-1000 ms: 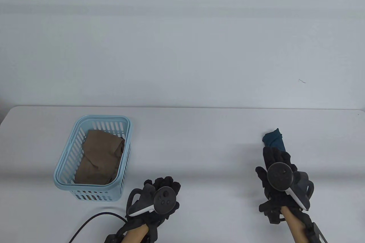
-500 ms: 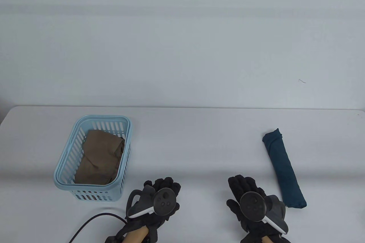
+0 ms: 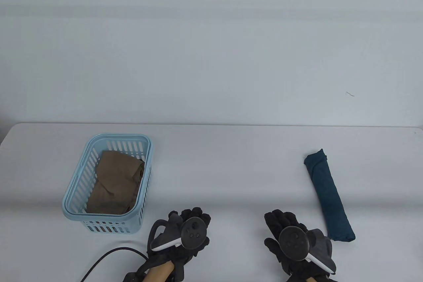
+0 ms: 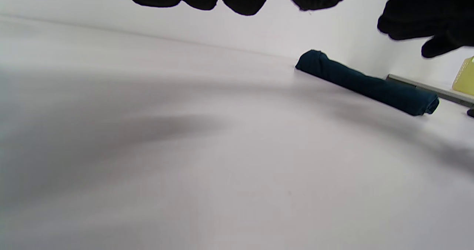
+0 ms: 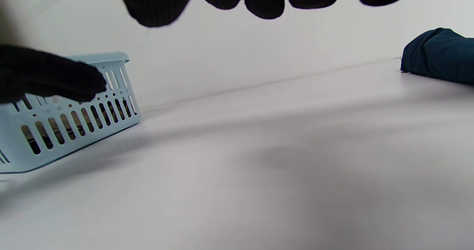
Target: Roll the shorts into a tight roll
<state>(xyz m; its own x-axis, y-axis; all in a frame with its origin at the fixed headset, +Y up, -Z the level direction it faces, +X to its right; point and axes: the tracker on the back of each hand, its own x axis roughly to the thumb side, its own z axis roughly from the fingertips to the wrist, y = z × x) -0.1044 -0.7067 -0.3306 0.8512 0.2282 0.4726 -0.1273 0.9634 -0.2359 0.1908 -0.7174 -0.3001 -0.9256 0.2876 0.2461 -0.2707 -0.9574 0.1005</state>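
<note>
Best to leave the finished dark blue roll (image 3: 329, 195) untouched beside the empty, relaxed right hand (image 3: 292, 240), and keep the loose, empty left hand (image 3: 185, 234) off the tabletop (image 3: 231, 169).

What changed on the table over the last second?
The right hand let go of the rolled dark teal shorts and pulled back toward the near edge, ending left of the roll, holding nothing. The roll lies where it was set. The left hand, blue basket and brown cloth stayed put.
</note>
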